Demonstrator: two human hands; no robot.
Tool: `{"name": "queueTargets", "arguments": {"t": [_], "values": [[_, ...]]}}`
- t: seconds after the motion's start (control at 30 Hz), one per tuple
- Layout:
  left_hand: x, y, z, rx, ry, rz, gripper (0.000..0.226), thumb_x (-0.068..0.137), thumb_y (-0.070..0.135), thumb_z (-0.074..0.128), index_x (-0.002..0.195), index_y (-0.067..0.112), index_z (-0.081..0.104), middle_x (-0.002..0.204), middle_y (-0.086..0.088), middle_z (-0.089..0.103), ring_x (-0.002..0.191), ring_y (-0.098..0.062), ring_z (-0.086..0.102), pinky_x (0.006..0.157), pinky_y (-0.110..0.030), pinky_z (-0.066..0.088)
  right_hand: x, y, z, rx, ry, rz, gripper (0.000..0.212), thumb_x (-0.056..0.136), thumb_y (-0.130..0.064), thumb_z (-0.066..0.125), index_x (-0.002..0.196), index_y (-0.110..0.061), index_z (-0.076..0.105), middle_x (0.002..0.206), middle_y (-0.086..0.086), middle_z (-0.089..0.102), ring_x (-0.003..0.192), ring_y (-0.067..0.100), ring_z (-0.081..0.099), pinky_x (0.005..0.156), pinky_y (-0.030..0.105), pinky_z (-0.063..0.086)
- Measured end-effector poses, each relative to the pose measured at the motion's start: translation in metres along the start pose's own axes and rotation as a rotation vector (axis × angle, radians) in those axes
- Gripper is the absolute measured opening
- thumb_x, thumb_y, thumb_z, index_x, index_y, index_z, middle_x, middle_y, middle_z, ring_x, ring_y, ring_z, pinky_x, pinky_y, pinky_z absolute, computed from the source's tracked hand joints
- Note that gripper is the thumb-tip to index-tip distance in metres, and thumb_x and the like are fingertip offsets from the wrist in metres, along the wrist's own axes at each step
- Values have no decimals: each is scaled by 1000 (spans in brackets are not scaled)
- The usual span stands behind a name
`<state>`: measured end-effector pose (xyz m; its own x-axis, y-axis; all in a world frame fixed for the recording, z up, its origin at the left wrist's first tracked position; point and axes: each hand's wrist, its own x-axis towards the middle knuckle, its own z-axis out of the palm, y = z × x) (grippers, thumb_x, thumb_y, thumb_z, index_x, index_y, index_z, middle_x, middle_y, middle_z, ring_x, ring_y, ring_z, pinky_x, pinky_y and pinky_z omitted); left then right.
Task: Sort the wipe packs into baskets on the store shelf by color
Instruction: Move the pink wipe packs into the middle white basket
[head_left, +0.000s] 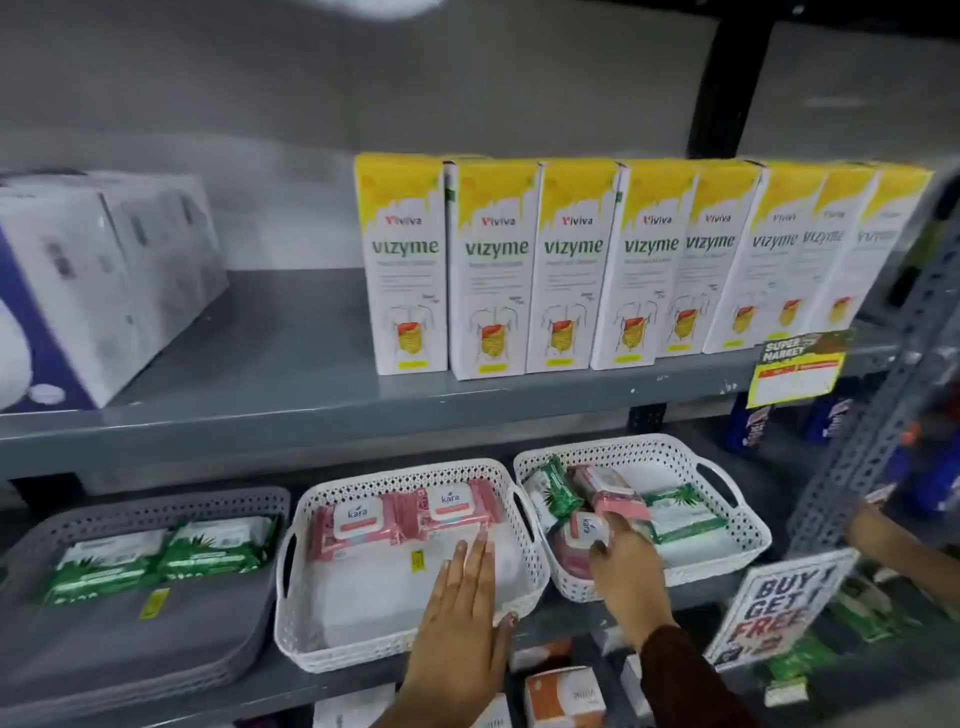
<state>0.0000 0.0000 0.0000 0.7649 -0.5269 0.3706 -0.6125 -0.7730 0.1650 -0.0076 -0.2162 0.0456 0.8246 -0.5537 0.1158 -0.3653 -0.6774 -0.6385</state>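
Three baskets stand on the lower shelf. The grey basket (218, 501) on the left holds two green wipe packs (156, 553). Two pink wipe packs (402, 519) lie at the back of the middle white basket (311, 644). The right white basket (748, 540) holds mixed packs: green ones (680, 514) and pink ones (602, 486). My left hand (462, 608) lies flat and empty over the middle basket's front rim. My right hand (623, 566) reaches into the right basket, thumb and fingers closed on a pink wipe pack (579, 530).
Yellow-and-white Vizyme boxes (571, 270) line the upper shelf, with white cartons (104, 280) at its left. A perforated grey upright (862, 452) and a "Buy 1 Get 1 Free" sign (779, 608) stand to the right. Another hand (878, 532) shows beside the upright. Small boxes (561, 696) sit on the shelf below.
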Motion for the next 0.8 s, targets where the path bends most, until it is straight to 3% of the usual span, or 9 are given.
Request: {"name": "queueTargets", "arguments": {"t": [0.07,0.17,0.23,0.3,0.47,0.6,0.7,0.8], "values": [[8,6,7,42,-64,-35,72,94,50,38,150,8,20,158,-8,16,144,-23,6,112,-35,4,18,3,2,-1,-64,51,36,90,-22,63,123,-8,57,95,9,73,83,24,68,74,32,53],[13,10,21,104,-167,-65,68,96,51,24,144,5,35,153,-10,30,142,-26,11,110,-39,8,42,10,21,-24,-172,63,29,84,-43,67,84,-16,56,75,0,64,74,20,64,73,39,57],[13,9,20,127,-192,-72,67,96,50,20,142,5,39,151,-9,33,142,-28,19,110,-39,9,53,20,39,-171,-110,29,48,74,-59,66,93,-16,56,86,5,64,82,24,63,71,40,58],[12,7,16,147,-163,-93,65,94,47,31,143,5,38,152,-8,31,140,-30,26,108,-40,13,64,29,48,-231,-83,39,68,68,-67,65,111,-16,52,92,7,63,83,26,62,68,37,56],[-4,-11,11,158,-133,-231,66,96,48,34,150,11,22,157,-5,19,144,-27,13,110,-40,11,91,65,62,-123,-153,76,69,49,-83,59,90,-28,53,67,-4,66,60,21,63,57,36,55],[-17,-29,5,172,-158,-246,67,99,51,25,152,14,7,159,-2,2,145,-23,-7,113,-42,4,66,35,2,25,-39,6,56,58,-59,74,93,-24,49,57,-1,66,53,18,65,55,33,57],[-23,-37,-1,163,-166,-266,66,98,50,27,152,15,12,159,-1,7,145,-25,-3,113,-46,8,48,17,-35,133,-115,9,46,65,-42,80,98,-22,53,55,-1,70,50,15,69,56,35,57],[-26,-40,-2,155,-183,-270,64,98,50,25,152,16,14,159,0,11,145,-26,0,112,-47,8,35,-5,-58,241,-153,-50,49,69,-28,84,100,-25,46,78,-6,69,55,18,69,53,32,52]]}}
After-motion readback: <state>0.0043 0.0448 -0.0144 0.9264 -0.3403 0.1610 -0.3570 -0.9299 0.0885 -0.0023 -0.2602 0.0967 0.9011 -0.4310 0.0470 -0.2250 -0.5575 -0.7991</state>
